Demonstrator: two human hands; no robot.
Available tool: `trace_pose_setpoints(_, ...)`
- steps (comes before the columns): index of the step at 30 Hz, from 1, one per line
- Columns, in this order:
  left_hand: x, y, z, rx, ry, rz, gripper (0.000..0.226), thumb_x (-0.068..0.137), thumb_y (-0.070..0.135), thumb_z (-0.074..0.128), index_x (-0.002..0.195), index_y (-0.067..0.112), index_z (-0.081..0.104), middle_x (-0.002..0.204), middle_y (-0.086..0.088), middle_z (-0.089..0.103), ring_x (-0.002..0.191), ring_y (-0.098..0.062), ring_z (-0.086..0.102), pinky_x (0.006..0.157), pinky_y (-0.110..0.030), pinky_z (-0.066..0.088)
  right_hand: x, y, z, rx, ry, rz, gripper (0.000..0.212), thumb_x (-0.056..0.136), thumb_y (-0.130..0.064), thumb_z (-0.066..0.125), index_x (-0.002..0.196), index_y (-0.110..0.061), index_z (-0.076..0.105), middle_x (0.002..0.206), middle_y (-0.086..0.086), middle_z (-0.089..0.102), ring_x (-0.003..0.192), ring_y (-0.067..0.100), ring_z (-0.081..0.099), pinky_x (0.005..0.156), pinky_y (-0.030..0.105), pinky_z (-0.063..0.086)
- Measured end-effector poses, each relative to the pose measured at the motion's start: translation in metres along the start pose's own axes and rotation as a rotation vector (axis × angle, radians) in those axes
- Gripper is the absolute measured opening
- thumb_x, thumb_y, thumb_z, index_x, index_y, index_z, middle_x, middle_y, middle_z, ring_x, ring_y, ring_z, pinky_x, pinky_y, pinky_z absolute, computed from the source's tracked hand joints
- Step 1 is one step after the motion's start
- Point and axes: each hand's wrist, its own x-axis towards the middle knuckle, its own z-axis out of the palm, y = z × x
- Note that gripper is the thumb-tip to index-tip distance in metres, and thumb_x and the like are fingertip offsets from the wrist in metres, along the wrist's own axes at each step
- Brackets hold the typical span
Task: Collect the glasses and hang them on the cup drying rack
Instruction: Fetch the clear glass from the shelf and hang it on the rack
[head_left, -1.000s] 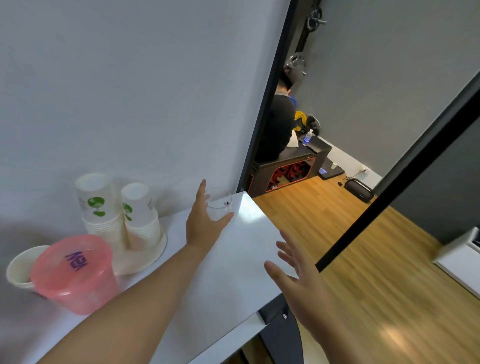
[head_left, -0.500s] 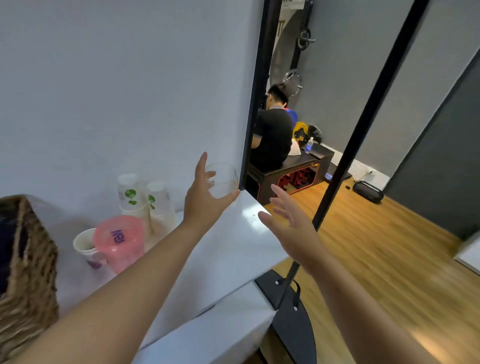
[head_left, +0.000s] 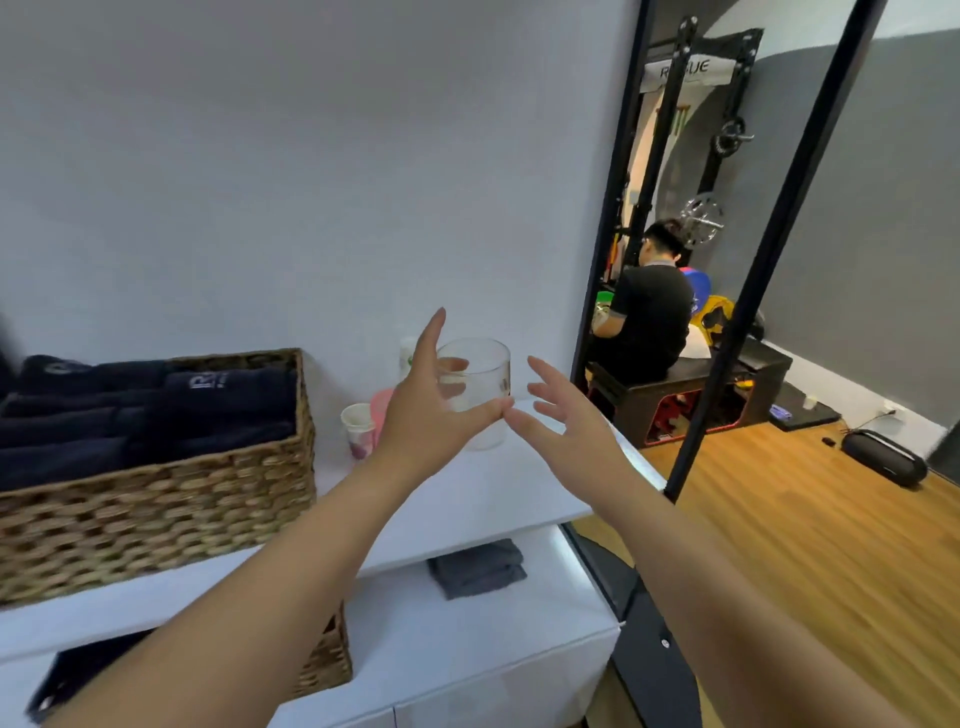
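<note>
Clear glass (head_left: 480, 387) seen at frame centre, held upright above white shelf (head_left: 467, 499). Glass gripped by left hand (head_left: 431, 415): thumb pressed on near side low down, fingers wrapped behind far wall, index finger raised past rim. Right hand (head_left: 566, 431) held just right of glass, fingers spread wide, nothing gripped; its thumb tip seen almost touching left thumb. Wicker basket (head_left: 171, 499) of dark towels placed at left of frame. Paper cup (head_left: 357, 423) and pink container (head_left: 382, 410) partly hidden behind left hand.
</note>
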Motion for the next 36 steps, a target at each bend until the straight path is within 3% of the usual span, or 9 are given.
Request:
trace_pose_setpoints(4,-0.038,0.025,-0.084,-0.016,0.074,-0.037,0.110,0.071,0.045,0.091,0.153,0.059,0.019,0.122,0.020,0.057,0.108,0.001,0.064,0.087,-0.021,0.054,-0.022,-0.057,0.048,0.151,-0.161,-0.075,0.074,0.088,-0.055,0.074,0.152,-0.055,0.037,0.147,-0.019,0.053,0.130,-0.001,0.053,0.097,0.021,0.046)
trace_pose_setpoints(6,-0.062,0.036,-0.134,-0.007,0.117,-0.036,0.108,0.070,0.047,0.091,0.152,0.059,0.022,0.123,0.015,0.062,0.107,-0.001,0.067,0.084,-0.020,0.055,-0.036,-0.087,0.079,0.203,-0.277,-0.112,0.079,0.086,-0.050,0.078,0.152,-0.056,0.036,0.145,-0.022,0.052,0.132,-0.005,0.051,0.092,0.016,0.048)
trace_pose_setpoints(10,-0.123,0.051,-0.235,0.036,0.181,-0.036,0.104,0.069,0.050,0.092,0.151,0.057,0.027,0.124,0.012,0.068,0.106,-0.002,0.071,0.096,-0.036,0.057,-0.073,-0.149,0.164,0.236,-0.425,-0.201,0.087,0.084,-0.043,0.084,0.153,-0.056,0.033,0.143,-0.031,0.052,0.133,-0.012,0.048,0.107,0.025,0.045)
trace_pose_setpoints(16,-0.230,0.059,-0.383,0.134,0.368,-0.079,0.105,0.073,0.042,0.092,0.156,0.047,0.028,0.120,0.021,0.067,0.104,0.005,0.069,0.093,-0.036,0.060,-0.146,-0.244,0.308,0.378,-0.570,-0.317,0.092,0.079,-0.041,0.088,0.154,-0.052,0.035,0.147,-0.030,0.054,0.135,-0.008,0.050,0.111,0.035,0.047)
trace_pose_setpoints(19,-0.286,0.067,-0.452,0.218,0.451,-0.102,0.105,0.071,0.046,0.091,0.155,0.049,0.028,0.119,0.024,0.065,0.103,0.006,0.067,0.090,-0.027,0.060,-0.190,-0.287,0.376,0.475,-0.637,-0.328,0.080,0.085,-0.027,0.086,0.139,-0.065,0.042,0.133,-0.043,0.058,0.127,-0.016,0.053,0.106,0.033,0.051)
trace_pose_setpoints(21,-0.323,0.071,-0.494,0.228,0.509,-0.130,0.106,0.068,0.051,0.091,0.154,0.051,0.028,0.122,0.020,0.065,0.107,0.000,0.068,0.087,-0.032,0.062,-0.222,-0.314,0.417,0.528,-0.688,-0.319,0.076,0.086,-0.023,0.085,0.125,-0.073,0.044,0.122,-0.050,0.058,0.119,-0.021,0.054,0.103,0.031,0.052)
trace_pose_setpoints(25,-0.385,0.081,-0.565,0.204,0.635,-0.182,0.104,0.066,0.051,0.092,0.152,0.051,0.033,0.126,0.014,0.064,0.109,-0.005,0.069,0.093,-0.040,0.060,-0.281,-0.364,0.486,0.811,-0.826,-0.189,0.074,0.089,-0.025,0.079,0.150,-0.046,0.042,0.124,-0.030,0.070,0.122,0.004,0.066,0.102,0.052,0.056)
trace_pose_setpoints(28,-0.417,0.088,-0.608,0.159,0.737,-0.212,0.101,0.066,0.050,0.093,0.150,0.049,0.037,0.124,0.013,0.066,0.109,-0.008,0.070,0.095,-0.042,0.059,-0.317,-0.398,0.529,1.001,-0.987,-0.124,0.058,0.096,-0.031,0.067,0.150,-0.037,0.045,0.136,-0.006,0.070,0.131,0.020,0.062,0.105,0.062,0.051)
trace_pose_setpoints(36,-0.445,0.076,-0.694,0.158,0.951,-0.236,0.094,0.074,0.043,0.090,0.152,0.044,0.037,0.127,0.013,0.064,0.119,-0.005,0.063,0.093,-0.031,0.053,-0.336,-0.453,0.647,1.262,-1.229,0.007,0.055,0.105,-0.042,0.054,0.157,-0.033,0.039,0.158,0.008,0.050,0.145,0.029,0.049,0.113,0.057,0.045)
